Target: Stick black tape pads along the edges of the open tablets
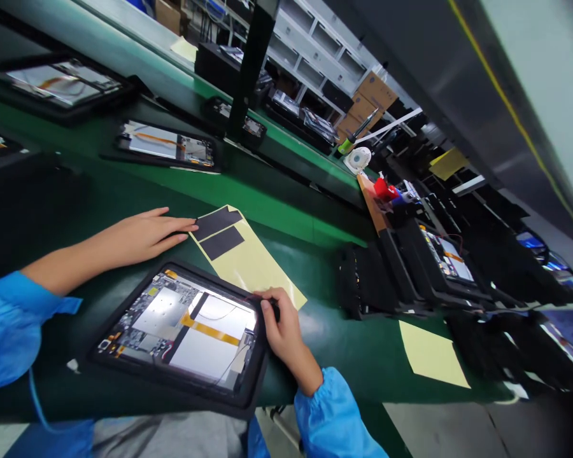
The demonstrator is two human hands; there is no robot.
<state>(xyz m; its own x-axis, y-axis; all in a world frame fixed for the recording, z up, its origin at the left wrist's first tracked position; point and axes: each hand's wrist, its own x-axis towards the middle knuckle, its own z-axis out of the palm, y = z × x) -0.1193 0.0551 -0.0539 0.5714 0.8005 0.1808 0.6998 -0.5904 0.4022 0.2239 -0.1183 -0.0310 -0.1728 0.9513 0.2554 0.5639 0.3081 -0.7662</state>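
- Well beyond and to the left of the open tablet (207, 343), a black-framed device (67, 86) is seen with its inner parts exposed.
- Just beyond the left part of the open tablet, the left hand (146, 235) is held with its fingers stretched out and spread, and a fingertip is placed at the edge of the yellow sheet (262, 270).
- Farther beyond the open tablet, a second device (157, 141) is laid, crossed by an orange strip.
- The open tablet itself is rested at the front edge of the green desk (325, 362), its circuit board and orange tape uncovered.
- Just beyond the open tablet, two black strips (219, 243) are carried on the yellow sheet.
- At the far right corner of the open tablet, its frame is pinched by the right hand (284, 327).
- Well to the right of the open tablet, black cases (375, 277) are stacked, and a pale yellow sheet (432, 356) is laid nearby.
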